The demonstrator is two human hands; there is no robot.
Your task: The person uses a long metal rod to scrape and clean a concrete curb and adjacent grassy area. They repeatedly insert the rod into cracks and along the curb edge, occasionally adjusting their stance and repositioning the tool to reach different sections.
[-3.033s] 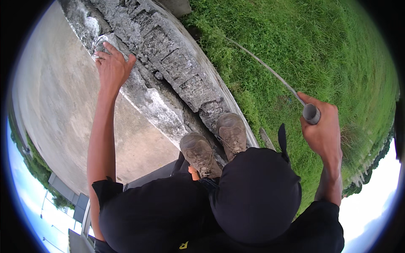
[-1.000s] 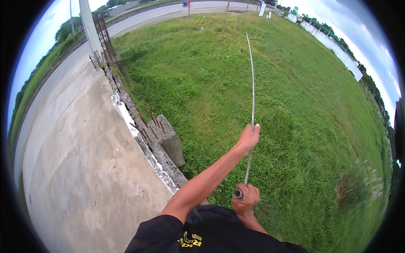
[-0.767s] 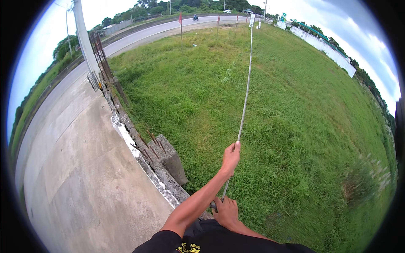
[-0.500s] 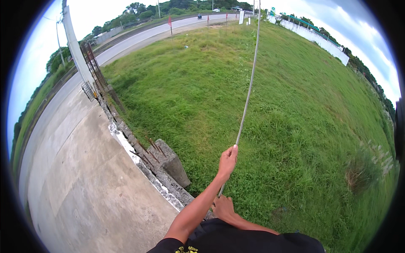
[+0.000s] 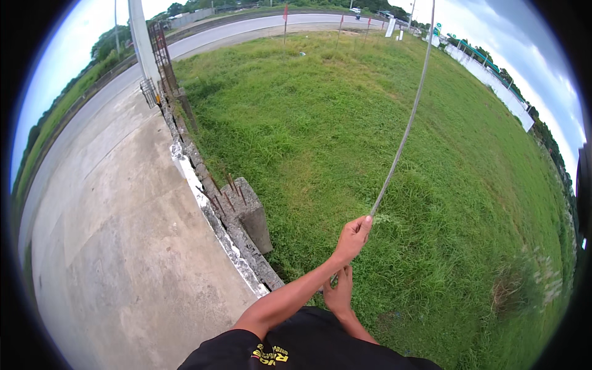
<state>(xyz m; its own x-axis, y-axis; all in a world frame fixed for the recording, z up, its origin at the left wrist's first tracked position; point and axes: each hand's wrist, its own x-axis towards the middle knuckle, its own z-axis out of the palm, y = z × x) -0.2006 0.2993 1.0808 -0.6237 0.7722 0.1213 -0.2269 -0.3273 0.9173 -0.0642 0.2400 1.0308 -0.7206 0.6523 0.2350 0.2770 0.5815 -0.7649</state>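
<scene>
Compared with half a second ago, your left hand [image 5: 353, 237] has shifted little, and the thin grey rod [image 5: 404, 132] now runs higher toward the top edge of the view. Your left hand is closed around the rod, arm extended forward. Your right hand [image 5: 338, 295] sits just below and behind it, close to your dark shirt [image 5: 296, 345], fingers wrapped on the rod's lower end. The rod rises from both hands, curving up over the grass [image 5: 382, 123]. To your left, a broken concrete edge [image 5: 237, 225] with rusty bar stubs borders a concrete slab [image 5: 111, 234]. Farther off, a road [image 5: 246, 28] curves past the field.
</scene>
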